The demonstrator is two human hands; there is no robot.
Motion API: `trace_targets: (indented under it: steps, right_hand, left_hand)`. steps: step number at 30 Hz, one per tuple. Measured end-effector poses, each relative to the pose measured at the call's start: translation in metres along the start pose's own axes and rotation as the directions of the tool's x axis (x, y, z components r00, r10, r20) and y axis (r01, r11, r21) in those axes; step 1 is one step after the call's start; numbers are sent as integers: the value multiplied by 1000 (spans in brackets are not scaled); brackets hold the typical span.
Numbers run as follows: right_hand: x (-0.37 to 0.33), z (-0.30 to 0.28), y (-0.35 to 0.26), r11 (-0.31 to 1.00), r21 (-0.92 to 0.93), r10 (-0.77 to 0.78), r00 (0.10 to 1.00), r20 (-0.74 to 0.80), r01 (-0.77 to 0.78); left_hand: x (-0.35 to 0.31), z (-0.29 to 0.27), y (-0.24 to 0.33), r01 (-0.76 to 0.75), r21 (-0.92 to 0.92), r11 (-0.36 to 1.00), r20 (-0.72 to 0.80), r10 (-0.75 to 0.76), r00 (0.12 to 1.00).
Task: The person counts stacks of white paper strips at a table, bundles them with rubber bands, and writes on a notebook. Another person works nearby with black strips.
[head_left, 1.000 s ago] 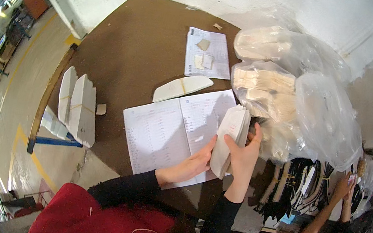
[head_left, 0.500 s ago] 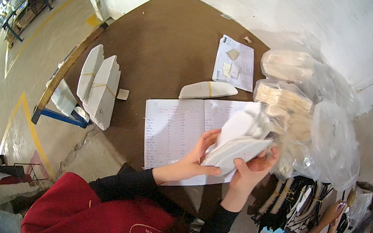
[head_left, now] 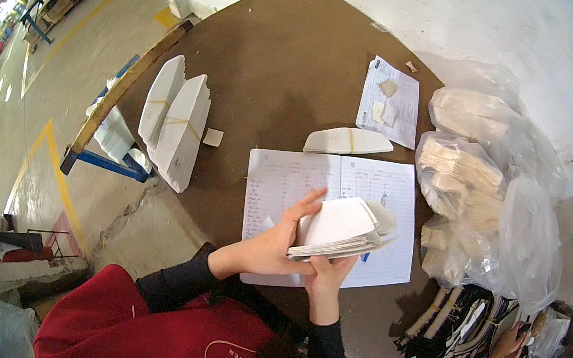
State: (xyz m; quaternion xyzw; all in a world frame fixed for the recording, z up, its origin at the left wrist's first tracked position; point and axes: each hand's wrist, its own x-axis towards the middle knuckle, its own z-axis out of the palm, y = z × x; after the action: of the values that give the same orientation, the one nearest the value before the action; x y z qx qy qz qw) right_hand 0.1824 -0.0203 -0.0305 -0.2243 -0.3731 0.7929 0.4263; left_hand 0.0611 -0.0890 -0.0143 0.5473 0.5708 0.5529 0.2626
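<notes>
A loose stack of white, flat-cut pieces [head_left: 338, 223] rests between my two hands above the open notebook [head_left: 286, 179]. My left hand [head_left: 275, 243] grips its left side, thumb below and fingers along the far edge. My right hand [head_left: 329, 274] holds the stack's near edge from beneath; its fingers are partly hidden. At the right end the pieces fan apart. Handwriting in columns fills the notebook's left page, and a blue pen [head_left: 365, 256] shows on the right page beside the stack. Just beyond the notebook lies a banded bundle of white pieces [head_left: 349, 142].
Two taller banded white bundles [head_left: 173, 127] stand by the table's left edge, next to a small square scrap [head_left: 213, 137]. A printed sheet [head_left: 405, 100] with scraps lies farther back. Plastic bags of cream pieces [head_left: 464, 170] line the right. Another person's hands [head_left: 509, 345] work at lower right.
Both hands have brought the white stack left and nearer to me, turning it so its pieces fan rightward. The view has shifted, and more of the notebook's right page shows.
</notes>
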Motion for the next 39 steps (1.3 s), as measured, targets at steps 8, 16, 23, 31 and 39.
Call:
trace_targets:
  steps: [8,16,23,31,39]
  right_hand:
    - [-15,34,18,983,183,1,997,-74,12]
    - [11,-3,10,846,-503,-209,978,-13,175]
    - [8,-10,-12,378,-898,-13,971,239,226]
    - [25,12,-15,-26,-888,199,873,445,459]
    - [25,6,-12,128,-901,194,880,433,415]
  left_hand:
    - [13,-52,14,-51,285,957,264,-27,964]
    - [14,-91,-4,-205,656,727,304,-6,953]
    - [-4,-85,-19,-205,640,741,263,39,964]
    - [-10,-76,-8,28,771,636,93,-157,983]
    - [-16,-80,-19,-16,609,793,161,-104,981]
